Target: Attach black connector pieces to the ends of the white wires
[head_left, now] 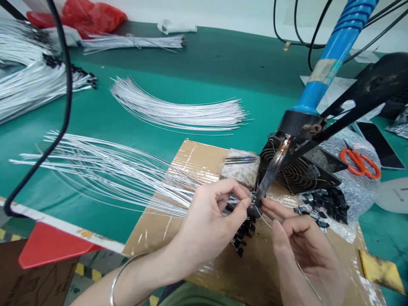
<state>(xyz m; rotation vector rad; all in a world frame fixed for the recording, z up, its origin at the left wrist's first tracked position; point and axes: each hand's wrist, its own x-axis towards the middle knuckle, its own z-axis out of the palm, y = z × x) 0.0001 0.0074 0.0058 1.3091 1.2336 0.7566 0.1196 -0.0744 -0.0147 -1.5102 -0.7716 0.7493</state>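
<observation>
My left hand [213,216] pinches thumb and forefinger on the end of a white wire, mostly hidden by the fingertips, right beside the soldering iron's tip [265,183]. A thin solder wire [307,278] runs through my right hand [304,250], which is closed on it and points its free end at the tip. The soldering iron [330,68], with a blue handle, is clamped at a slant in a black stand. White wires [153,178] fan out to the left from under my left hand. Small black connectors [244,233] lie below the fingers.
Cardboard [159,225] covers the work spot on a green mat. Behind the iron sits a black fan [296,170]. Orange scissors [360,161] and loose black pieces [328,202] lie on bubble wrap at right. A wire bundle [181,108] rests further back. A black cable [67,85] hangs at left.
</observation>
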